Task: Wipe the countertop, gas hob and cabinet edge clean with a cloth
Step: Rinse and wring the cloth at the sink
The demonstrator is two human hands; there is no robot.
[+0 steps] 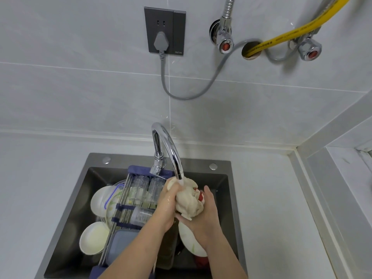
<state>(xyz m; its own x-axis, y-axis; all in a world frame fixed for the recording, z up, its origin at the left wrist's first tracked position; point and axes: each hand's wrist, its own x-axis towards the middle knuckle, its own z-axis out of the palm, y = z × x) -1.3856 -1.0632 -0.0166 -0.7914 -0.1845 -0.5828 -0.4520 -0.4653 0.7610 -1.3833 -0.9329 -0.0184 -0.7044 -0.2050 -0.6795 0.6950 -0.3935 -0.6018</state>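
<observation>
Partly hidden cloth (189, 204) between hands.

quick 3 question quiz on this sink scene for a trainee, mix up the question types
1. True or false: the cloth is held under the tap spout.
2. Which hand grips the cloth from the top? A) left hand B) right hand
3. Fill in: the rack across the sink holds clear ____.

Key: 1 true. 2 A; the right hand supports it from below. 3 glasses.
</observation>
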